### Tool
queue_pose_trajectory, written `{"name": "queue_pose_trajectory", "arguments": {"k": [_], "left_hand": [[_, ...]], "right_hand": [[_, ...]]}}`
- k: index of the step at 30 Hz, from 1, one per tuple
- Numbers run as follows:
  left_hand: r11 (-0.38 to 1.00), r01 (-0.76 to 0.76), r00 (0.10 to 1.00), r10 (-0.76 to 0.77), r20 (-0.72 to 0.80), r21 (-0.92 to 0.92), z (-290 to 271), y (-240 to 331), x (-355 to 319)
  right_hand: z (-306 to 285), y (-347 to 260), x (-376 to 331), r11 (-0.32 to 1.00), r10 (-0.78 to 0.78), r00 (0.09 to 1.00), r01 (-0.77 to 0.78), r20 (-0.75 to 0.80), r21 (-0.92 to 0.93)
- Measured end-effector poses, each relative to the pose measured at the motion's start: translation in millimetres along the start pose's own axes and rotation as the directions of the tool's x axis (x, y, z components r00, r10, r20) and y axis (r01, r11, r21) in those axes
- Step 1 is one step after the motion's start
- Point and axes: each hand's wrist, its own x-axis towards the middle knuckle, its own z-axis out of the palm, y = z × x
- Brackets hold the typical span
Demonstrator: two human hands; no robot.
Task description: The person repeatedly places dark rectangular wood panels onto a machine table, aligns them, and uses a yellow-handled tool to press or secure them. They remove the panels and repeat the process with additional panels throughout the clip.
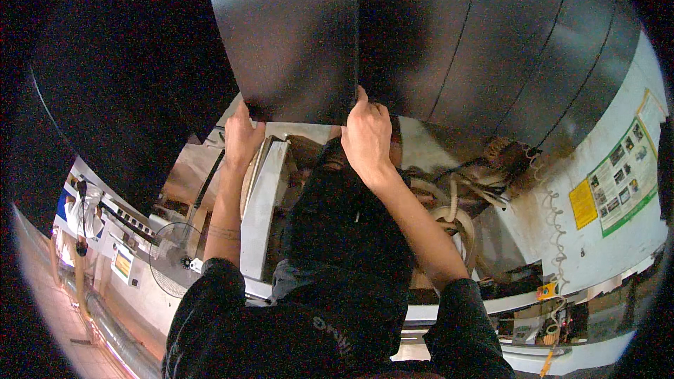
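Glossy dark panel is upper centre on my feed, bottom edge just above the person's lap, a seam down its right side where an adjoining dark sheet starts. Left hand is at the panel's lower left corner, partly closed; fingertips get lost at the edge, so I can't tell how firm that hold is. Right hand sits at the foot of the seam, one finger pointing up along it, the others folded; pinching or only pressing, I can't confirm. Risks, my judgement: both hands sit low while the panel rises far above, so an uneven push could tip or bow it; a slip at the seam could scrape fingers if that edge is sharp. Beige hoses in a tangle near the right forearm could snag a foot or elbow; coiled cord along the wall, same worry if pulled. Fan is just beside the left arm, so a wide elbow swing might knock it. Containers: none I can identify for certain; the pale metal housing by the left forearm is boxy, contents not readable.
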Motion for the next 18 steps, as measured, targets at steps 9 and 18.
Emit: {"name": "queue_pose_trajectory", "arguments": {"k": [9,18], "left_hand": [[0.841,0.29,0.936,-0.15,0.318,-0.457,-36,8,-6],[0.513,0.25,0.958,-0.252,0.134,-0.821,-32,37,65]], "right_hand": [[5,-5,-2,0.999,0.005,0.998,-0.003,-0.056,0.034],[9,11,3,0.995,-0.014,0.994,0.003,0.112,0.1]]}}
